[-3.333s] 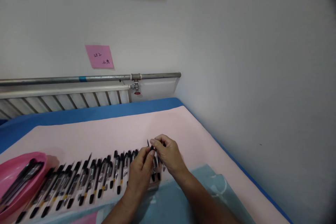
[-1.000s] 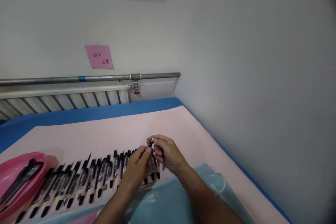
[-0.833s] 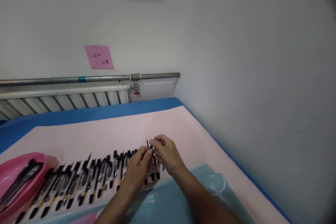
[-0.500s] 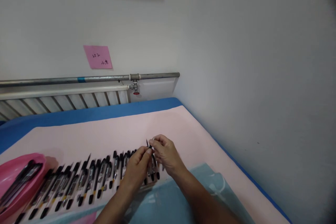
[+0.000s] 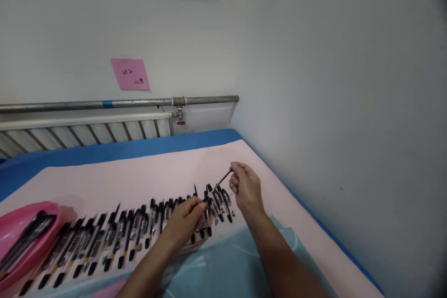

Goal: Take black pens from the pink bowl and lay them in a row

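My left hand (image 5: 184, 220) is pinched on the near end of a black pen (image 5: 206, 201) held over a long row of black pens (image 5: 115, 235). My right hand (image 5: 245, 188) is pinched on a thin refill rod (image 5: 220, 182) that slants from the pen up to its fingers. The rod's lower end meets the pen at my left fingertips. A few more pens (image 5: 221, 201) lie just under the rod, at the row's right end.
The pens rest on a pink sheet (image 5: 139, 179) over a blue surface (image 5: 104, 151), with a light-blue cloth (image 5: 226, 265) nearest me. A pink bowl (image 5: 19, 242) of pens sits far left. A radiator (image 5: 84, 132), pipe and white wall close the back and right.
My right hand has moved up and to the right, away from my left hand, and the thin rod now shows stretched between them. My left hand stays over the row.
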Motion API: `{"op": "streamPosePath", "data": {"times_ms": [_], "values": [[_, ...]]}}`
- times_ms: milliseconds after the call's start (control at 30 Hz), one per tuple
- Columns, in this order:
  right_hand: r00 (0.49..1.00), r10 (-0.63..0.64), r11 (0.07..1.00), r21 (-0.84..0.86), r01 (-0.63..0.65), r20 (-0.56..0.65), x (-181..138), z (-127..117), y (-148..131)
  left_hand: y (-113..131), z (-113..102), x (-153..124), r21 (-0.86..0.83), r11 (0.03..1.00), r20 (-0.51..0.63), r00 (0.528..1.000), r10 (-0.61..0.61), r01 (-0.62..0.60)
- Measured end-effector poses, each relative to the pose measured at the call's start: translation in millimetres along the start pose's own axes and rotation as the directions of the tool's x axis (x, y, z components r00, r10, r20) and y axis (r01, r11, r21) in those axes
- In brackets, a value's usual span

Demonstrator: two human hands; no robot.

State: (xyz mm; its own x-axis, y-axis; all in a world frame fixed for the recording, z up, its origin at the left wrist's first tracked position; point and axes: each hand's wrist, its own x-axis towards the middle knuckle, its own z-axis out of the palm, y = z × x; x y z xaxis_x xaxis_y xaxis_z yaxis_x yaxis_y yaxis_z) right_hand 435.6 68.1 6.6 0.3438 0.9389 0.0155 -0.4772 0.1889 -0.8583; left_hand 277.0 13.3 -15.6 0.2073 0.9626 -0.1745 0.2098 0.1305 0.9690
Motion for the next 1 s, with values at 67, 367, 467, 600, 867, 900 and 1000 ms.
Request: {"op": "streamPosePath", "data": {"times_ms": [67,367,467,600,867,900,1000], "values": [[0.992,-0.078,0.995,0.054,0.083,-0.094,10.5,-8.3,-9.4,0.7,-1.4,0.3,-0.028,0.999,-0.021,1.000,-0.017,0.017],[0.832,0.438,0.885,-0.327,-0.332,0.340,-23.5,9.2,10.6,1.2,-4.6,2.7,-0.381,0.924,-0.071,0.996,-0.057,0.026],[0.806,0.470,0.851,-0.425,-0.307,0.359,-36.9,17.9,20.1,1.7,-4.9,3.6,-0.302,0.953,-0.100,0.994,-0.038,0.007],[0.783,0.496,0.839,-0.440,-0.321,0.376,-35.5,17.2,16.8,2.5,-4.8,2.5,-0.212,0.977,-0.114,0.993,-0.020,-0.005],[0.742,0.533,0.829,-0.424,-0.364,0.406,-31.3,14.2,13.3,1.2,-1.7,-0.4,-0.047,0.994,-0.047,0.995,0.092,-0.094],[0.760,0.516,0.838,-0.414,-0.355,0.395,-28.1,13.9,11.2,2.3,-2.1,-0.8,-0.037,0.993,-0.052,0.993,0.108,-0.110],[0.851,0.435,0.861,-0.412,-0.298,0.293,-6.6,6.5,-2.4,5.1,-5.0,-1.6,-0.025,0.990,-0.107,0.985,0.133,-0.136]]}}
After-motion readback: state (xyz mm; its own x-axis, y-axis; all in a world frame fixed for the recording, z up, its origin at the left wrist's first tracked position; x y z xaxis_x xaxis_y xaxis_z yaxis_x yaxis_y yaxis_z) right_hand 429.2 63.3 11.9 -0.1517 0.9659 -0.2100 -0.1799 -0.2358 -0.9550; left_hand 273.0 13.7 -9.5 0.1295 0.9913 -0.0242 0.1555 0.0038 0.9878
